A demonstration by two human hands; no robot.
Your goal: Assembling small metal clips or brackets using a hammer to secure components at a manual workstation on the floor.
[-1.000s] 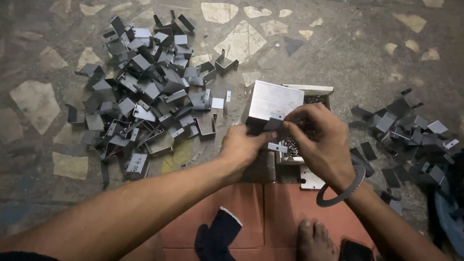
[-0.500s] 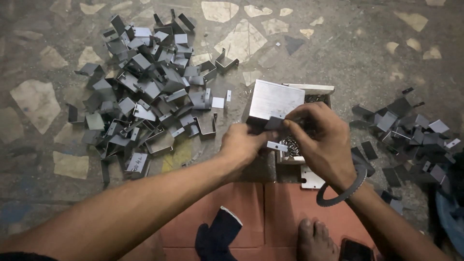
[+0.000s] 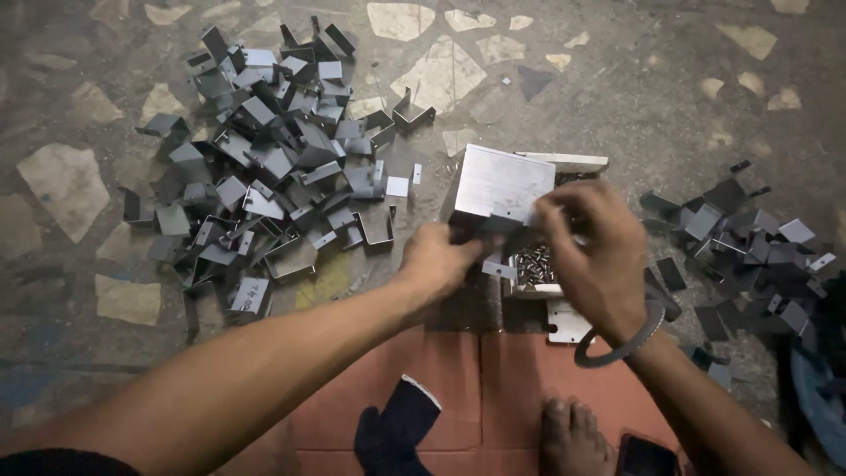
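Two hands: both meet over a small grey metal bracket (image 3: pixel 498 231) just in front of a pale metal block (image 3: pixel 502 185)
Left fingers: curled tight under the left hand (image 3: pixel 438 258), pinching the near left edge of the bracket; fingertips mostly hidden
Right fingers: bent down from the right hand (image 3: pixel 592 251), thumb and forefinger closed on the bracket's right end
Bracket: a bent sheet piece, held between both hands, touching or just below the block's front face; which one I cannot tell
Wrist: a grey bangle (image 3: pixel 624 339) hangs loose on the right wrist
Under the hands: a small tray of tiny dark screws (image 3: pixel 533 264) beside a flat white plate (image 3: pixel 568 322)
Seat: reddish tiles (image 3: pixel 458 388) under the person; a bare foot (image 3: pixel 568 436) and a dark cloth (image 3: pixel 397 427) lie on them
Left pile: many grey bent brackets (image 3: pixel 264 159) heaped on the mottled stone floor (image 3: pixel 705 79), well apart from the hands
Right pile: darker flat pieces (image 3: pixel 749 242) scattered beside the right forearm
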